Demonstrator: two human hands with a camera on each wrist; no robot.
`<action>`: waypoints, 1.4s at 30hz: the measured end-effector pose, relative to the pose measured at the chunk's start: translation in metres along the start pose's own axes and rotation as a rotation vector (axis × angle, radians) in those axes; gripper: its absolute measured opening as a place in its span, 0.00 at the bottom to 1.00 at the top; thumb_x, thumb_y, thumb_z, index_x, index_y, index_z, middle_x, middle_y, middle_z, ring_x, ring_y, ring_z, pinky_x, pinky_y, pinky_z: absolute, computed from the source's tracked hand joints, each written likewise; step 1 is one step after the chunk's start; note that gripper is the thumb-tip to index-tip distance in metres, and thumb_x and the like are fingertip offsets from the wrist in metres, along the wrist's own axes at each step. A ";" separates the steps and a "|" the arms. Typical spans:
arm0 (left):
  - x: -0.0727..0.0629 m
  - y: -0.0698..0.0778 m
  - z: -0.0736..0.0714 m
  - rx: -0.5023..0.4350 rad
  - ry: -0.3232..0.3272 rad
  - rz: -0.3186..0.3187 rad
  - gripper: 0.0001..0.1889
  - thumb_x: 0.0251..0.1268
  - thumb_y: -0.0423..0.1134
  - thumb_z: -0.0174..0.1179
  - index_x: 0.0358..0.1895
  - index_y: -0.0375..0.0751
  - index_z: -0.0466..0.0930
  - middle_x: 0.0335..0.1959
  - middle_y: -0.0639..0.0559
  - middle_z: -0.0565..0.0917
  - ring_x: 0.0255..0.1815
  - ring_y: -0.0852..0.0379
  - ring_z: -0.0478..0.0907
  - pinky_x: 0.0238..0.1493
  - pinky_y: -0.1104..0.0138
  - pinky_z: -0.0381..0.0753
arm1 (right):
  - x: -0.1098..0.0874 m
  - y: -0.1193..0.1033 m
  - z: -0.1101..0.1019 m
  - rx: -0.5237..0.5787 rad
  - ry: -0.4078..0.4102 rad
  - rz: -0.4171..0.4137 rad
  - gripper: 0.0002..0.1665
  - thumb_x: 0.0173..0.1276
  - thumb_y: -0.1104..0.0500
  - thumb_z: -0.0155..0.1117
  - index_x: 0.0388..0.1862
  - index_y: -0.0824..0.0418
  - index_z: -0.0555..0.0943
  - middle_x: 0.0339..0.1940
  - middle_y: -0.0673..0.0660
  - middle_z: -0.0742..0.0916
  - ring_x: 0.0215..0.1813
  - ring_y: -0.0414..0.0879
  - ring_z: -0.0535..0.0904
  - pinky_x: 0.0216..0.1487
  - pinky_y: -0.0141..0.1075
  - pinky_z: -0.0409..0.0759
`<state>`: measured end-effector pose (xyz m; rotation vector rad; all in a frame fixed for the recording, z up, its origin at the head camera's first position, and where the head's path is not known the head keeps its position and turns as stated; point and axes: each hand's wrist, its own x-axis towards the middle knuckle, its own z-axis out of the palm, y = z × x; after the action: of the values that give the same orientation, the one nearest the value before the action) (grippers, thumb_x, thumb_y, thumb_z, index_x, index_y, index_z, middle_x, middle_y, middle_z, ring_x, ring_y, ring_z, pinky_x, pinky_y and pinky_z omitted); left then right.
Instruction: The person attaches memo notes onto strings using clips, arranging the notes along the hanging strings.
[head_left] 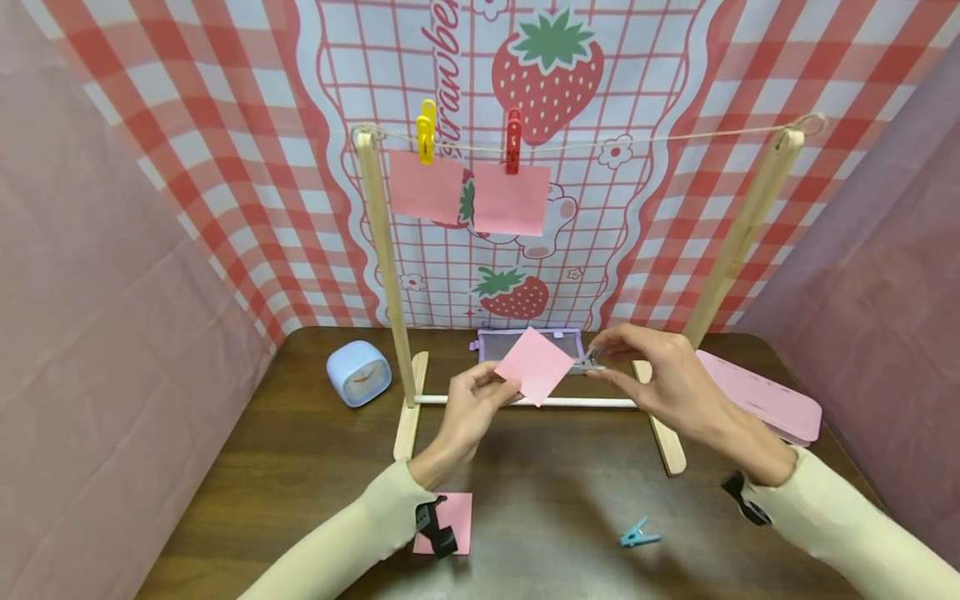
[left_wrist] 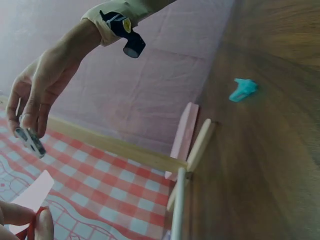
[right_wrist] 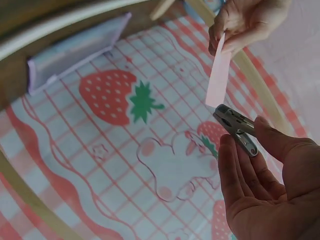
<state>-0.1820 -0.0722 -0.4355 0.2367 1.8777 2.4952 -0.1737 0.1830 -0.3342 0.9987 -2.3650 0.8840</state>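
Between thumb and fingers, my left hand [head_left: 472, 406] pinches a square pink paper note [head_left: 535, 365], turned corner-up in the head view. My right hand [head_left: 667, 371] pinches the handles of a grey clothespin [right_wrist: 239, 129]. Its nose meets the note's right corner; whether it bites the paper I cannot tell. Above and behind, two pink notes hang from a string [head_left: 637, 142]: the left note [head_left: 426, 190] under a yellow clothespin [head_left: 425, 137], the right note [head_left: 512, 200] under a red clothespin [head_left: 513, 142]. A turquoise clothespin [head_left: 637, 533] lies on the table.
Wooden posts [head_left: 386, 267] hold the string, joined low down by a white rod [head_left: 585, 402]. Another pink note [head_left: 461, 525] lies under my left forearm. Around the stand are a blue clock [head_left: 360, 375], a purple-edged pouch [head_left: 495, 344] and a pink case [head_left: 761, 400].
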 end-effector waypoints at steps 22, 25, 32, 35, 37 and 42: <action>0.052 0.042 0.067 -0.268 0.039 0.122 0.13 0.72 0.25 0.61 0.55 0.23 0.79 0.39 0.52 0.87 0.38 0.61 0.87 0.51 0.70 0.90 | 0.079 -0.022 -0.047 -0.047 0.176 -0.130 0.16 0.65 0.68 0.75 0.51 0.67 0.84 0.42 0.56 0.93 0.44 0.46 0.89 0.53 0.17 0.82; 0.059 0.050 0.076 -0.322 0.040 0.136 0.13 0.73 0.26 0.61 0.56 0.23 0.78 0.38 0.52 0.86 0.38 0.62 0.86 0.49 0.72 0.90 | 0.091 -0.028 -0.056 -0.023 0.203 -0.125 0.15 0.67 0.68 0.73 0.51 0.69 0.84 0.41 0.57 0.92 0.45 0.38 0.87 0.54 0.19 0.83; 0.072 0.067 0.094 -0.440 0.013 0.151 0.11 0.73 0.24 0.59 0.55 0.27 0.80 0.37 0.53 0.86 0.37 0.62 0.84 0.49 0.72 0.89 | 0.118 -0.037 -0.075 0.028 0.271 -0.114 0.14 0.69 0.68 0.70 0.52 0.74 0.82 0.40 0.60 0.91 0.43 0.29 0.84 0.54 0.21 0.84; 0.076 0.072 0.101 -0.489 0.005 0.151 0.09 0.73 0.24 0.59 0.50 0.34 0.82 0.36 0.53 0.86 0.37 0.62 0.85 0.49 0.73 0.89 | 0.128 -0.039 -0.081 0.043 0.302 -0.099 0.14 0.70 0.68 0.70 0.51 0.74 0.83 0.40 0.53 0.91 0.42 0.32 0.86 0.54 0.23 0.85; 0.079 0.076 0.106 -0.522 -0.003 0.157 0.08 0.73 0.24 0.58 0.46 0.39 0.83 0.36 0.53 0.86 0.37 0.62 0.85 0.49 0.73 0.89 | 0.134 -0.041 -0.084 0.058 0.318 -0.081 0.13 0.71 0.67 0.70 0.50 0.73 0.84 0.39 0.46 0.90 0.42 0.34 0.86 0.54 0.24 0.86; 0.083 0.084 0.114 -0.567 -0.018 0.170 0.11 0.73 0.23 0.57 0.38 0.44 0.82 0.34 0.55 0.86 0.36 0.62 0.86 0.51 0.72 0.89 | 0.147 -0.042 -0.091 0.091 0.361 -0.030 0.12 0.71 0.63 0.71 0.50 0.69 0.86 0.39 0.37 0.88 0.41 0.35 0.87 0.52 0.24 0.85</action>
<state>-0.2429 0.0213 -0.3146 0.4120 1.1080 2.9870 -0.2256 0.1538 -0.1667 0.8247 -2.0183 1.0686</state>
